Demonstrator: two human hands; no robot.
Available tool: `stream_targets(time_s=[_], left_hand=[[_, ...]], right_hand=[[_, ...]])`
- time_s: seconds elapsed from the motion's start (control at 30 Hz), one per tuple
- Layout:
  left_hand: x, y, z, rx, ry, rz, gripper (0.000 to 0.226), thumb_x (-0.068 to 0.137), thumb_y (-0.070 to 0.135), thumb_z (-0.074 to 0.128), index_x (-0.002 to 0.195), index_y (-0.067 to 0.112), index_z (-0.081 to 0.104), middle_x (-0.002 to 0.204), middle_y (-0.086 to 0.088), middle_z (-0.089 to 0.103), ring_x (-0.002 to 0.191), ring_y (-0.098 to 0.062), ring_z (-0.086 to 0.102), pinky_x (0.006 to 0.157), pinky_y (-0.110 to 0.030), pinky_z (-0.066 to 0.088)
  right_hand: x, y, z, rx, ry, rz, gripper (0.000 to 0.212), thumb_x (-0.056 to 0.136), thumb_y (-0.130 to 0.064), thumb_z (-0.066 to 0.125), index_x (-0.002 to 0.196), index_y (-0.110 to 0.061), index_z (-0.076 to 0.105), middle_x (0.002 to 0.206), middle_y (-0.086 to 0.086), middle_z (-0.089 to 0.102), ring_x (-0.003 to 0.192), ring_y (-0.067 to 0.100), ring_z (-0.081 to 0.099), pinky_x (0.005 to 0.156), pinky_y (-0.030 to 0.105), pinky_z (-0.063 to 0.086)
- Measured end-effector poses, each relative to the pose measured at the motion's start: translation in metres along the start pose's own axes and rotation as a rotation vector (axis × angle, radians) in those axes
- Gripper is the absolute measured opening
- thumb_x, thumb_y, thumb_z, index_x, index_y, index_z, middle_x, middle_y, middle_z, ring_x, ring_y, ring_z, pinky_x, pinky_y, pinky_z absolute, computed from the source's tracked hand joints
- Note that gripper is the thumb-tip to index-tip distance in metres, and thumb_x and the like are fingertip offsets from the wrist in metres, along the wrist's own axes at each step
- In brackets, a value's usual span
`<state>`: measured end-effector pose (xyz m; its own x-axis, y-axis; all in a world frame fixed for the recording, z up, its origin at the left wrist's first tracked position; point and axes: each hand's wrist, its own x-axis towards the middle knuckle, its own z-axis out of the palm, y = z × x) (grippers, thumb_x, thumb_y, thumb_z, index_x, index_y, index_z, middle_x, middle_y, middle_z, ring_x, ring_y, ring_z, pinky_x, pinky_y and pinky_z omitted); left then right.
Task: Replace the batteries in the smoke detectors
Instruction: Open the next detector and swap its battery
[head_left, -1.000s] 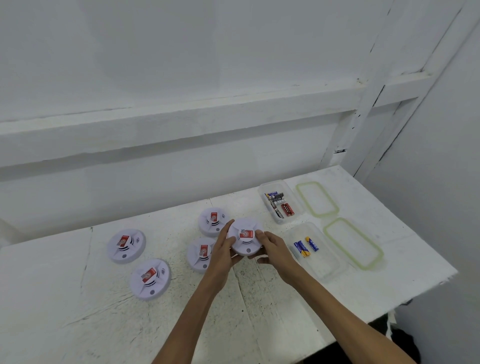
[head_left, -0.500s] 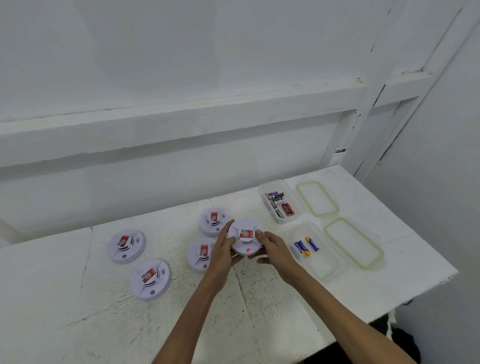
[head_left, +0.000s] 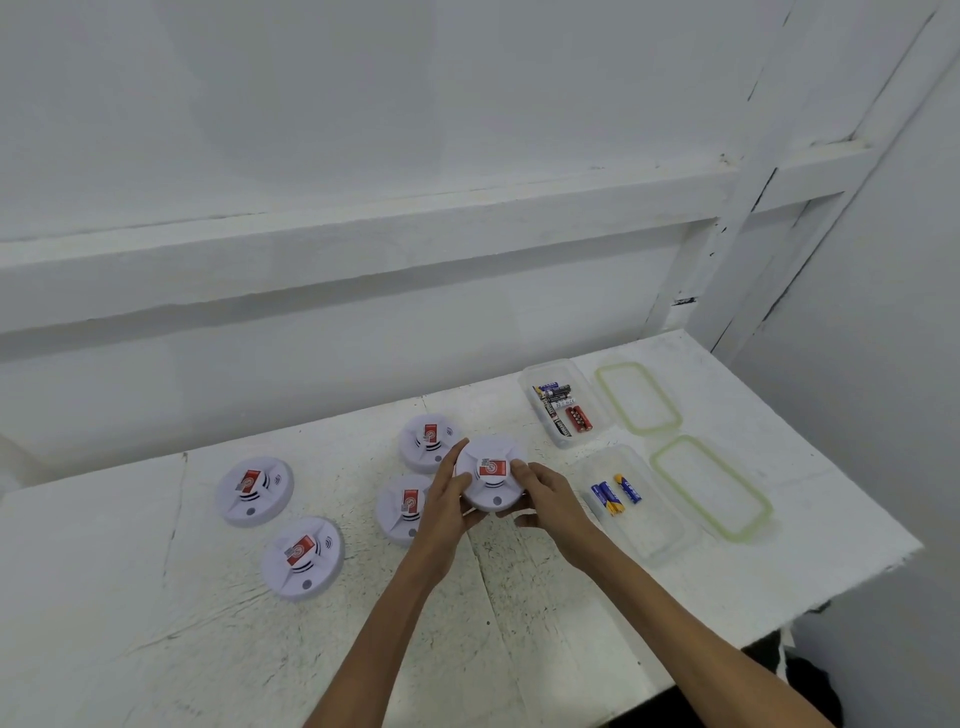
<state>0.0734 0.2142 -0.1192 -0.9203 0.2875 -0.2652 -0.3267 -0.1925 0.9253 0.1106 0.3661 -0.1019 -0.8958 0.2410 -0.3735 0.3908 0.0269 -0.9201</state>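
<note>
As four detectors (head_left: 254, 491) lie on the counter (head_left: 156, 649), we see the left hand (head_left: 444, 506) and right hand (head_left: 553, 501) clasp a fifth detector (head_left: 491, 475). Batteries (head_left: 605, 496) lie nearby.

White scuffed table (head_left: 156, 649), white wall (head_left: 363, 130) behind.

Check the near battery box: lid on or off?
Off: near box is open, batteries visible inside; green-rimmed lid lies beside it.

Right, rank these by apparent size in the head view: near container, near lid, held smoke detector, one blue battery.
1. near container and near lid, too alike to rank
2. held smoke detector
3. blue battery
</note>
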Motion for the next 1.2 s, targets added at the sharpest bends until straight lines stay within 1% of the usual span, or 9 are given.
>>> stream_targets(time_s=[0.13, 0.33, 0.47, 0.6, 0.83, 0.97, 1.03, 1.13, 1.2], left_hand=[[0.000, 0.006, -0.005, -0.014, 0.025, 0.005, 0.039, 0.107, 0.018, 0.046, 0.143, 0.035, 0.049, 0.139, 0.001, 0.061, 0.119, -0.021, 0.065, 0.086, -0.037, 0.061], [0.007, 0.024, -0.028, -0.056, 0.135, 0.002, 0.040, 0.105, 0.013, 0.049, 0.144, 0.022, 0.053, 0.135, -0.006, 0.066, 0.120, -0.026, 0.065, 0.088, -0.032, 0.061], [0.009, 0.042, -0.047, 0.007, 0.290, 0.002, 0.038, 0.104, 0.011, 0.050, 0.142, 0.014, 0.054, 0.134, -0.014, 0.064, 0.121, -0.033, 0.063, 0.100, -0.046, 0.054], [0.010, 0.050, -0.085, 0.070, 0.291, 0.042, 0.036, 0.105, 0.016, 0.050, 0.140, 0.022, 0.057, 0.129, -0.006, 0.069, 0.117, -0.027, 0.067, 0.097, -0.051, 0.057], [0.032, 0.060, -0.137, 0.141, 0.315, 0.005, 0.042, 0.107, 0.032, 0.042, 0.142, 0.014, 0.055, 0.133, -0.006, 0.068, 0.119, -0.024, 0.066, 0.098, -0.043, 0.057], [0.033, 0.062, -0.146, 0.129, 0.388, -0.024, 0.045, 0.106, 0.036, 0.044, 0.148, 0.019, 0.041, 0.140, -0.002, 0.056, 0.125, -0.022, 0.059, 0.107, -0.048, 0.050], [0.035, 0.055, -0.153, 0.150, 0.416, -0.028, 0.049, 0.103, 0.039, 0.047, 0.148, 0.021, 0.040, 0.139, -0.005, 0.058, 0.123, -0.022, 0.060, 0.107, -0.049, 0.050], [0.047, 0.031, -0.171, 0.179, 0.430, -0.057, 0.079, 0.083, 0.063, 0.052, 0.150, 0.021, 0.043, 0.148, -0.004, 0.054, 0.131, -0.022, 0.055, 0.112, -0.049, 0.045], [0.033, 0.045, -0.159, 0.221, 0.419, -0.112, 0.068, 0.089, 0.060, 0.051, 0.144, 0.020, 0.048, 0.150, -0.001, 0.050, 0.133, -0.020, 0.051, 0.114, -0.044, 0.042]], right_hand=[[0.003, -0.005, 0.008, -0.015, -0.011, -0.008, 0.037, 0.100, -0.052, 0.048, 0.110, -0.020, 0.065, 0.102, 0.004, 0.074, 0.090, 0.023, 0.074, 0.075, 0.031, 0.060], [0.014, -0.025, 0.037, -0.009, -0.048, -0.034, 0.039, 0.098, -0.052, 0.052, 0.119, -0.020, 0.056, 0.106, 0.006, 0.073, 0.086, 0.022, 0.075, 0.070, 0.029, 0.060], [0.026, -0.040, 0.067, 0.044, -0.029, -0.038, 0.037, 0.097, -0.041, 0.060, 0.123, -0.018, 0.048, 0.110, 0.006, 0.068, 0.092, 0.021, 0.073, 0.071, 0.032, 0.062], [0.040, -0.053, 0.099, -0.074, -0.048, -0.067, 0.035, 0.097, -0.042, 0.058, 0.122, -0.019, 0.049, 0.114, 0.003, 0.065, 0.098, 0.017, 0.069, 0.083, 0.039, 0.062], [0.053, -0.071, 0.146, -0.161, -0.137, -0.049, 0.021, 0.098, -0.020, 0.055, 0.118, -0.014, 0.054, 0.103, 0.002, 0.067, 0.086, 0.013, 0.071, 0.056, 0.012, 0.052], [0.064, -0.067, 0.163, -0.260, -0.173, -0.043, 0.015, 0.094, -0.014, 0.056, 0.105, -0.007, 0.064, 0.094, 0.006, 0.073, 0.080, 0.016, 0.074, 0.083, 0.040, 0.061], [0.068, -0.064, 0.169, -0.311, -0.183, -0.057, 0.013, 0.092, -0.013, 0.056, 0.100, -0.009, 0.065, 0.091, 0.008, 0.074, 0.078, 0.018, 0.075, 0.085, 0.046, 0.059], [0.072, -0.059, 0.173, -0.365, -0.168, -0.087, 0.024, 0.091, -0.011, 0.056, 0.106, 0.005, 0.065, 0.091, 0.020, 0.073, 0.083, 0.031, 0.073, 0.082, 0.050, 0.059], [0.074, -0.055, 0.174, -0.389, -0.160, -0.091, 0.026, 0.091, -0.011, 0.056, 0.108, 0.007, 0.064, 0.092, 0.021, 0.072, 0.087, 0.036, 0.071, 0.083, 0.052, 0.058]])
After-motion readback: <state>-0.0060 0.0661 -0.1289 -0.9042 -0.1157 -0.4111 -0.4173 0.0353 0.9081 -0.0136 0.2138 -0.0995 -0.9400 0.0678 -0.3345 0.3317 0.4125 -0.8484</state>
